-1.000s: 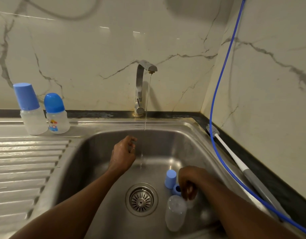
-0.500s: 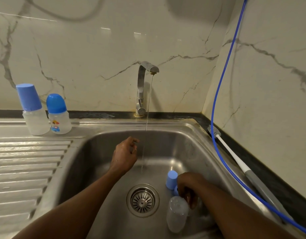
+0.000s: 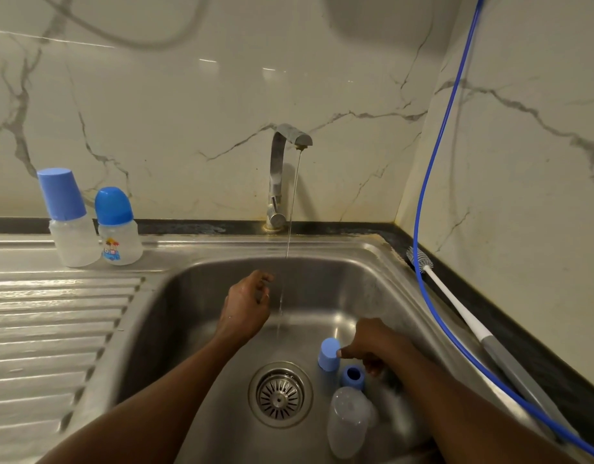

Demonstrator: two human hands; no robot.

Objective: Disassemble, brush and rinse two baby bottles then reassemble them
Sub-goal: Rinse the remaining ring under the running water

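In the steel sink [image 3: 201,296] lie a clear bottle body [image 3: 347,423], a blue screw ring [image 3: 353,376] and a light blue cap [image 3: 328,356] standing mouth down. My right hand [image 3: 372,343] hovers over them, its thumb tip against the cap's side and its fingers curled down beside the ring. My left hand [image 3: 247,304] sits just left of the thin water stream with thumb and fingers curled close together; whether they hold anything does not show. Two capped bottles, one tall-capped [image 3: 71,222] and one round-capped [image 3: 119,229], stand on the drainboard.
The faucet [image 3: 280,175] at the back runs a thin stream. The drain strainer [image 3: 280,395] is in the sink floor. A bottle brush [image 3: 419,257] with a white and grey handle lies along the right counter, beside a blue hose [image 3: 432,296]. The ribbed drainboard [image 3: 47,329] stretches left.
My right hand has lifted off the ring and shifted back, uncovering the ring; its thumb now touches the cap. My left hand has stayed beside the stream.
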